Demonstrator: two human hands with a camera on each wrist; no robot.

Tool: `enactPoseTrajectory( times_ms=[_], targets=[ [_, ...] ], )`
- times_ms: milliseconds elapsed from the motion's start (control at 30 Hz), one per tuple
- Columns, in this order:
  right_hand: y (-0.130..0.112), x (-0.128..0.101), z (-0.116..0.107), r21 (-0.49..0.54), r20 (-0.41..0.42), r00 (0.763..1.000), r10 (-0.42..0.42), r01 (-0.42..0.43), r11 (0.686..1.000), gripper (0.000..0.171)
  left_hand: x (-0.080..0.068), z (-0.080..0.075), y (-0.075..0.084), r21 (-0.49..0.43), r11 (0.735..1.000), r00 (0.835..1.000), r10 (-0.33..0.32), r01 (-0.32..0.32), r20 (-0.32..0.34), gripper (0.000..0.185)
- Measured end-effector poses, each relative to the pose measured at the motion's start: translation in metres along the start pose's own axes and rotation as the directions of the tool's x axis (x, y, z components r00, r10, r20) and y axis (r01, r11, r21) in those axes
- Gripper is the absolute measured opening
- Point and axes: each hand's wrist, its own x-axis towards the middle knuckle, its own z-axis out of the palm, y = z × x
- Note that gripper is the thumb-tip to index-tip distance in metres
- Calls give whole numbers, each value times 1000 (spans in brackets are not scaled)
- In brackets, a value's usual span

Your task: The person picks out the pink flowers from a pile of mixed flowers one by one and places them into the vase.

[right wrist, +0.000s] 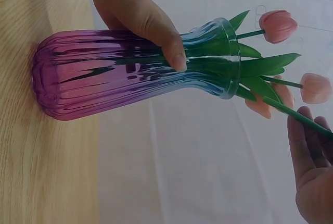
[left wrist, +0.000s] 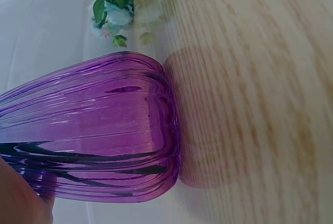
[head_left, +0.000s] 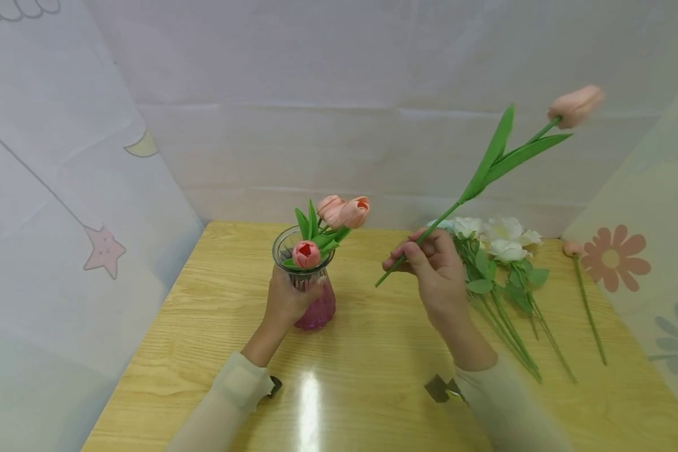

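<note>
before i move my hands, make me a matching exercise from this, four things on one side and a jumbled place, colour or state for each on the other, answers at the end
Column one
1. Vase
2. Left hand
3. Right hand
4. White flowers

Column two
A. Pinches a tulip's stem
B. Purple in its lower part
C. Lying on the right part of the table
D. Grips the vase

Right pairs: 1-B, 2-D, 3-A, 4-C
</note>
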Motion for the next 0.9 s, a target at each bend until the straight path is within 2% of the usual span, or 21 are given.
enactPoseTrajectory(
  times_ms=[100,233,533,767,900],
  targets=[
    [0,2,4,-8,2,1000,-8,8,1000,19,0,0,0,-9,1000,1000,3,-3,2,82],
    [1,4,10,-12,14,1000,-22,22,1000,10,0,0,-1,-35,999,1000,-3,3,9,82],
    [5,10,25,-17,13,998,-61,62,998,9,0,0,-1,-40,999,1000,0,1,10,82],
    [11,16,43,4,1,990,-143,143,990,8,1,0,-1,-44,999,1000,14,-14,11,82],
    [16,17,51,-2,-14,984,-175,175,985,9,0,-1,0,-18,1000,1000,-7,7,13,82]
  ],
)
